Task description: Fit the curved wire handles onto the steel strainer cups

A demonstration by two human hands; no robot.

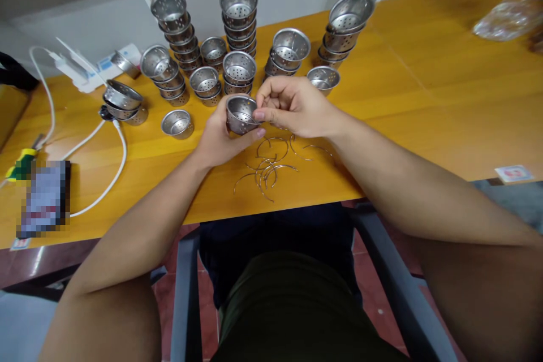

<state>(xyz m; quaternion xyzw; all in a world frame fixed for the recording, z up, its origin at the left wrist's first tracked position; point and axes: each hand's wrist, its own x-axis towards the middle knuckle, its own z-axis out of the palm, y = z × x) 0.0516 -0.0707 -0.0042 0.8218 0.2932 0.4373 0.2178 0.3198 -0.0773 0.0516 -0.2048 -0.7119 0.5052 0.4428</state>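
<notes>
My left hand (220, 138) is wrapped round a small perforated metal strainer cup (240, 114), held just above the yellow table (424, 96). My right hand (292, 106) pinches at the cup's right rim with its fingertips closed; what it pinches is too small to name. Directly below the hands, several curved wire handles (267, 167) lie in a loose pile on the table.
Stacks of the same strainer cups (238, 17) stand across the back of the table, with single cups (177, 123) in front. A white power strip (91, 70) and cable (114, 169) lie at left beside a phone (44, 198). A plastic bag (509, 14) lies far right.
</notes>
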